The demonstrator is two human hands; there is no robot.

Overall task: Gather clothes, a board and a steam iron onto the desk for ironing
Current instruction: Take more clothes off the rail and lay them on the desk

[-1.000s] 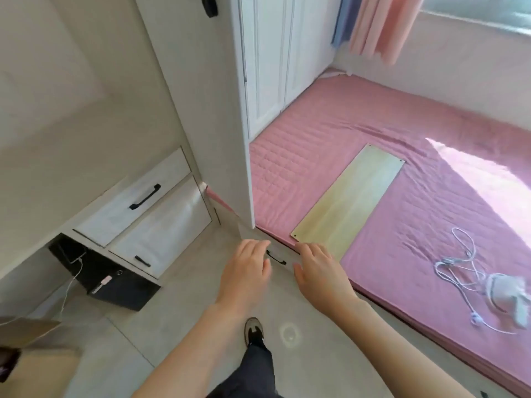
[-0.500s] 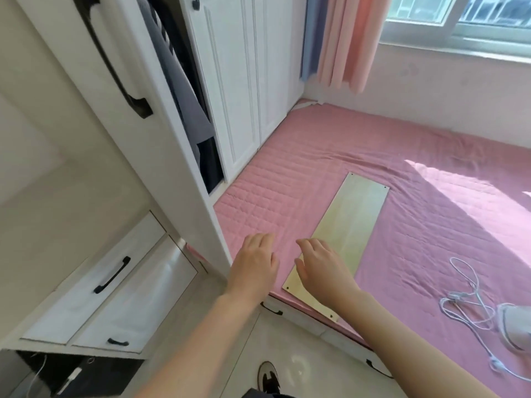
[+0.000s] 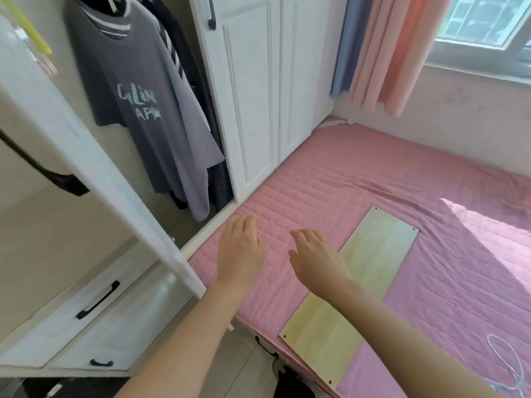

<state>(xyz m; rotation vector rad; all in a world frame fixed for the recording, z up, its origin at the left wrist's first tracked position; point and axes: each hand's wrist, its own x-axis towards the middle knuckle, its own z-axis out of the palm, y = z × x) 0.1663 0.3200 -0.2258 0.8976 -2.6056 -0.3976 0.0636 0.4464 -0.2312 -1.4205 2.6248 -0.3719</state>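
Note:
A pale wooden board [image 3: 370, 268] lies flat on the pink bed [image 3: 359, 173]. A grey T-shirt with light lettering [image 3: 135, 90] hangs in the open wardrobe, with a lilac garment [image 3: 192, 139] and darker clothes behind it. My left hand [image 3: 240, 251] hovers over the bed's near corner, fingers apart, holding nothing. My right hand [image 3: 314, 259] is held out beside it, empty, its forearm crossing over the board. A white cord [image 3: 508, 360] shows at the lower right edge; the steam iron itself is out of frame.
The open wardrobe door [image 3: 86, 156] with a black handle stands at the left, its edge close to my left arm. White drawers [image 3: 92, 314] sit below it. Closed wardrobe doors [image 3: 258, 90], pink and blue curtains [image 3: 390, 53] and a window are at the back.
The view has lifted and swung toward the open wardrobe, bringing the hanging clothes into sight. Both hands have reached forward over the bed's edge. The iron has dropped out of frame.

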